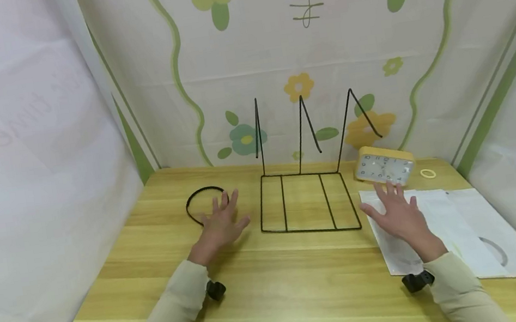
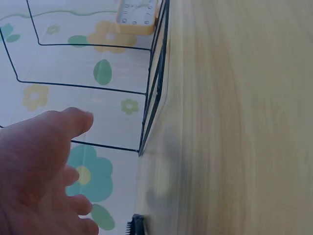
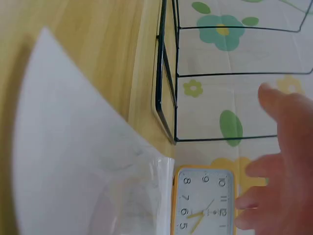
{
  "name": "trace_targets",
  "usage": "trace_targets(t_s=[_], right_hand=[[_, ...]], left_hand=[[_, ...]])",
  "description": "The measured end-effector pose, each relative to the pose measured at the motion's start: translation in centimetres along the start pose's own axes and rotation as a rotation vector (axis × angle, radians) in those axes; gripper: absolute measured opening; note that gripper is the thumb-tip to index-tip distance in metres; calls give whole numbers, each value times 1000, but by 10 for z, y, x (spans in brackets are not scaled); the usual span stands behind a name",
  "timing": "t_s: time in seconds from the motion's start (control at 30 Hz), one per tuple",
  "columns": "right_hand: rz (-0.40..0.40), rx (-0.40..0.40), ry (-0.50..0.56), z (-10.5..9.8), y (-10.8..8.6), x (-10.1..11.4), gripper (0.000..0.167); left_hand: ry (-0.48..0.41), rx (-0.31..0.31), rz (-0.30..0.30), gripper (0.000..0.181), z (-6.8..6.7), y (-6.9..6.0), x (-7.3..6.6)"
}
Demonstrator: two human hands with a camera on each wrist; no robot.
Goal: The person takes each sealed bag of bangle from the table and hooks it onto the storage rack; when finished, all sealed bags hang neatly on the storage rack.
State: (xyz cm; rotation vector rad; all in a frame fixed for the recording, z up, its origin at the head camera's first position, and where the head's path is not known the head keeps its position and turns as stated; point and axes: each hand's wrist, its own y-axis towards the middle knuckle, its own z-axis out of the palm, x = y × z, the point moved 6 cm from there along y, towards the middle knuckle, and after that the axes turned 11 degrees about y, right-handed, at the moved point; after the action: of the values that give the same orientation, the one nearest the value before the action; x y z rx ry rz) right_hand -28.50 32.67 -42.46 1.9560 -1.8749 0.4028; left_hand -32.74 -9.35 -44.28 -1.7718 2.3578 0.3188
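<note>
My left hand (image 1: 220,226) is spread with its fingers apart and holds nothing. It hovers by a thin black headband (image 1: 202,189), part of which it covers in the head view. On the other side, my right hand (image 1: 400,216), also spread and holding nothing, is above a white sheet or plastic packet (image 1: 436,213). Its fingertips overlap the lower edge of a yellow alarm clock (image 1: 384,165) in that view. Between the hands a black wire rack (image 1: 311,230) stands on the table, with upright bent prongs at its back.
A small pale yellow ring (image 1: 428,173) lies right of the clock. The wooden table (image 1: 278,301) is bounded by a flower-printed cloth (image 1: 268,60) at the back and white cloth at both sides. The packet carries a grey arc mark (image 1: 495,249).
</note>
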Motion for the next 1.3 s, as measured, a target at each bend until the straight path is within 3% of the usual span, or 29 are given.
trace_targets(t_s=[0.07,0.17,0.27,0.33,0.47,0.6,0.67,0.8,1.03,1.3], right_hand=[[13,-63,31,-9,-4,-7,84],[23,-208,43,-24,-12,-19,64],[48,-284,38,-35,-17,-35,47],[92,-268,21,-39,-20,-46,43],[202,-136,-8,-41,-26,-68,50],[276,-24,-18,-39,-31,-82,61],[296,0,-22,-39,-32,-87,64],[308,34,-44,-38,-36,-94,69],[332,106,-68,-31,-38,-112,72],[391,47,-15,-36,-40,-120,68]], left_hand=[[-127,-52,35,76,-1,1,-2],[-322,-78,40,64,2,4,-4],[-432,-58,-4,51,7,7,-6],[-476,-30,-46,46,13,10,-6],[-499,-19,-114,40,22,16,-8],[-526,-52,-104,13,26,21,-15],[-530,-74,-92,23,28,23,-19],[-507,-105,-87,40,34,24,-25],[-490,-94,-117,33,44,24,-30],[-423,-93,-95,31,45,28,-36]])
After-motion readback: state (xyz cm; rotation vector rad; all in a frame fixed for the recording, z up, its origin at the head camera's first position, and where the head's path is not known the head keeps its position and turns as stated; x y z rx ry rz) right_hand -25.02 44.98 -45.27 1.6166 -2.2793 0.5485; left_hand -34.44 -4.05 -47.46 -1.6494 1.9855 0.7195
